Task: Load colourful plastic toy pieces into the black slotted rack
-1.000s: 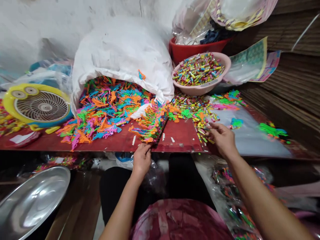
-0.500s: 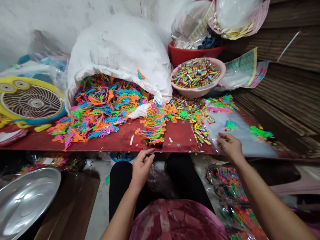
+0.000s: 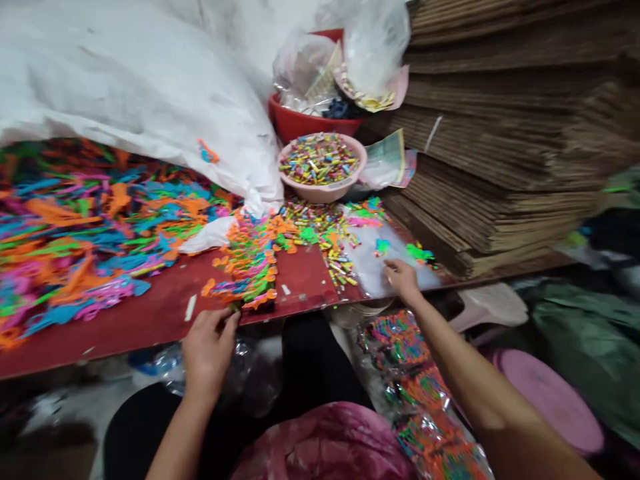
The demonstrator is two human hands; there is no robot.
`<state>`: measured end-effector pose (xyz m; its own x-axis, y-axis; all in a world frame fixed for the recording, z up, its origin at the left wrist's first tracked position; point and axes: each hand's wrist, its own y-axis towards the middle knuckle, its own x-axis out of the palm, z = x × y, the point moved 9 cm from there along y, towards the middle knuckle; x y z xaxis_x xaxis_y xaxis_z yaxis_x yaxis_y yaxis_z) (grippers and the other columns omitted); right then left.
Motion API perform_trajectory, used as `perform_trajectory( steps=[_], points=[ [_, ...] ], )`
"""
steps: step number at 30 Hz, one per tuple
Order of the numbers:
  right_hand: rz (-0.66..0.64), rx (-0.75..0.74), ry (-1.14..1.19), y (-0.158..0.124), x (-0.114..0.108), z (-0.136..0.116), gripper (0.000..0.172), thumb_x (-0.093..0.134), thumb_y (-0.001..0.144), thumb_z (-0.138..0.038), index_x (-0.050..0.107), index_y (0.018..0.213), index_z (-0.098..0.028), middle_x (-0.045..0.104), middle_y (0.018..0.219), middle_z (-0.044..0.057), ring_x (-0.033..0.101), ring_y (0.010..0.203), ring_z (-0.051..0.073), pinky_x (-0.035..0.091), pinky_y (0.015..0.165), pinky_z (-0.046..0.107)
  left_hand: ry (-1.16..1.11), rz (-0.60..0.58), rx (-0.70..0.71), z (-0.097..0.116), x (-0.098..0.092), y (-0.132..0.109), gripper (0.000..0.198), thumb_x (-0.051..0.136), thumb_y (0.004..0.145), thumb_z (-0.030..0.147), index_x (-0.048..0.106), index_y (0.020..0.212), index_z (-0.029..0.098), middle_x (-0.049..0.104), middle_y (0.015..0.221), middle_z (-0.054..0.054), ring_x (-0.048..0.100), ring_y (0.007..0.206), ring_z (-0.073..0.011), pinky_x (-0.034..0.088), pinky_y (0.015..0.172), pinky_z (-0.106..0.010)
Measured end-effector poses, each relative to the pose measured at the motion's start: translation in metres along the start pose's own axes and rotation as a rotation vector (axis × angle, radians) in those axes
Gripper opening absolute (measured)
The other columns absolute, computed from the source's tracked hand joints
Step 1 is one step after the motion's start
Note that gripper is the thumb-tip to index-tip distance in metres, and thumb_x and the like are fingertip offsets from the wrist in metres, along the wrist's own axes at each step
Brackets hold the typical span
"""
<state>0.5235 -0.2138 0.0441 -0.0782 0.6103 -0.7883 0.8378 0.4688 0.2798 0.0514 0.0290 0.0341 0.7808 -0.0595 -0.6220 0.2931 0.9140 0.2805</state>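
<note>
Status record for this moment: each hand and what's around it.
left hand: at the edge of the red board, fingers against a stack of plastic shapes
right hand: on a plastic sheet, beside small rolled pieces
around: white sack spilling shapes; pink bowl of rolled pieces; cardboard stack

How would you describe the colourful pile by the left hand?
Below the big white sack, find the red table's front edge by the left hand. There sits a narrow stack of orange, pink and green plastic shapes. The wide heap beside it is loose; this one is lined up.
</note>
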Motion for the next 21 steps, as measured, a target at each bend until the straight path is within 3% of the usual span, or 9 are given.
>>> perform_trajectory(
  steps=[4,7,11,17,21],
  points=[
    [0.004,0.003,-0.158,0.012,0.002,0.003,0.025,0.055,0.079,-0.020,0.073,0.096,-0.017,0.074,0.104,0.008,0.066,0.096,0.019,0.047,0.086,0.028,0.000,-0.037,0.040,0.005,0.013,-0.002,0.039,0.055,0.080,0.054,0.074,0.084,0.019,0.067,0.082,-0.004,0.064,0.077,-0.0197,0.047,0.068,-0.029],
    [0.013,0.070,-0.263,0.025,0.003,0.005,0.024,0.052,0.087,-0.027,0.073,0.096,-0.017,0.073,0.102,0.012,0.066,0.097,0.022,0.046,0.083,0.029,-0.016,-0.051,0.070,0.013,0.019,-0.006,0.042,0.055,0.080,0.057,0.073,0.082,0.020,0.068,0.081,-0.004,0.064,0.077,-0.0194,0.048,0.067,-0.029],
    [0.029,0.161,-0.357,0.047,0.008,0.005,0.037,0.043,0.095,-0.036,0.070,0.104,-0.013,0.072,0.100,0.018,0.066,0.094,0.025,0.044,0.075,0.030,-0.026,-0.026,0.053,0.016,0.019,-0.010,0.047,0.053,0.079,0.062,0.073,0.083,0.020,0.068,0.082,-0.005,0.064,0.077,-0.0196,0.049,0.066,-0.029],
    [-0.073,0.011,-0.362,0.078,0.039,-0.027,0.023,0.053,0.091,-0.031,0.072,0.100,-0.022,0.073,0.104,0.007,0.065,0.096,0.019,0.043,0.076,0.024,-0.001,-0.051,0.053,0.009,0.023,-0.010,0.057,0.050,0.077,0.074,0.074,0.084,0.022,0.070,0.085,-0.005,0.067,0.078,-0.0206,0.053,0.066,-0.030],
    [-0.016,-0.008,-0.385,0.113,0.038,-0.039,0.034,0.042,0.096,-0.022,0.064,0.122,-0.020,0.062,0.129,0.011,0.060,0.112,0.022,0.044,0.086,0.028,-0.016,-0.035,0.076,0.008,0.022,-0.011,0.065,0.046,0.075,0.082,0.074,0.082,0.024,0.071,0.084,-0.005,0.068,0.079,-0.0213,0.055,0.068,-0.031]
  ],
)
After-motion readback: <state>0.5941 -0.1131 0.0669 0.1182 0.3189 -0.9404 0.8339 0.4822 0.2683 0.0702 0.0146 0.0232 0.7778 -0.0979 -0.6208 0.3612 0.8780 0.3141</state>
